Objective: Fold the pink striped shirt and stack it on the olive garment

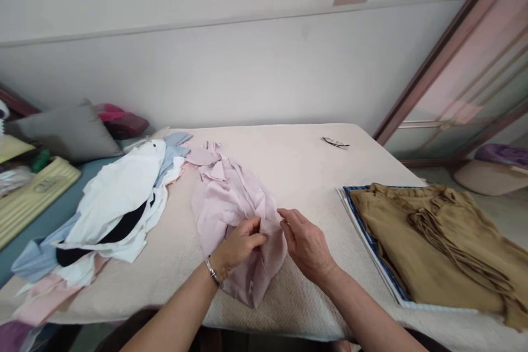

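Observation:
A pale pink shirt (231,198) lies rumpled across the middle of the cloth-covered table, its collar end pointing away from me. My left hand (241,245), with a silver bracelet at the wrist, pinches the fabric between thumb and forefinger near the shirt's centre. At the shirt's right edge, my right hand (305,242) has its thumb and fingertips closed on the cloth. Folds hide exactly which part of the shirt each hand grips.
On the left is a loose pile of white, blue and pink clothes (119,192). Folded brown trousers (445,247) with a drawstring top a stack on the right. Eyeglasses (335,143) rest on the tablecloth (289,148) at the back. A grey cushion (68,129) stands beyond the left pile.

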Demonstrator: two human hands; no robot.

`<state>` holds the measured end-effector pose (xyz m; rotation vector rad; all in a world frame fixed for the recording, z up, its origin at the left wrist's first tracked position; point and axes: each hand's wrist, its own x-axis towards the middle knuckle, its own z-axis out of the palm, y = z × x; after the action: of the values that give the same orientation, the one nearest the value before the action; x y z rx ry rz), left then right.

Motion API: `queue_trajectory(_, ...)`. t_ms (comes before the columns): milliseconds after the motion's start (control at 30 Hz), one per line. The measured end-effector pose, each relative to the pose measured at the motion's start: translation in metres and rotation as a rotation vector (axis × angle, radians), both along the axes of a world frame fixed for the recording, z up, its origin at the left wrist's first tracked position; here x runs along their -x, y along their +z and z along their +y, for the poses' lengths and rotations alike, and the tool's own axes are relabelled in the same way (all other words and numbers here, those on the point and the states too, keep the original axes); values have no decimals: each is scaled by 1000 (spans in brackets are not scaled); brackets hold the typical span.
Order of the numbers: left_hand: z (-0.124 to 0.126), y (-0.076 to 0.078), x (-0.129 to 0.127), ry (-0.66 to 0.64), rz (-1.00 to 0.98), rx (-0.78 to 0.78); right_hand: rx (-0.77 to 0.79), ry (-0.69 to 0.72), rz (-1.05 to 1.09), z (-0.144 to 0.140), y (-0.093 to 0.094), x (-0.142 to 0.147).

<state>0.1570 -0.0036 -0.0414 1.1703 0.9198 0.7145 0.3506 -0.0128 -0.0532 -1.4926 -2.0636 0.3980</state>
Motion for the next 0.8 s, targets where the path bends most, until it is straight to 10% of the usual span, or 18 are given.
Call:
queue_trajectory(267,-9,-10,-3,-85,292,-371,138,309,-27,3,-2,0)
queue_trajectory(533,2,12,22,-69,314,-396,113,119,10,10,7,-9)
queue_trajectory(700,35,30,108,317,1139,-489,57,-193,104,26,24,-47)
queue_trajectory(800,44,26,149,248,1508,-396,49,-278,30,32,21,-63)
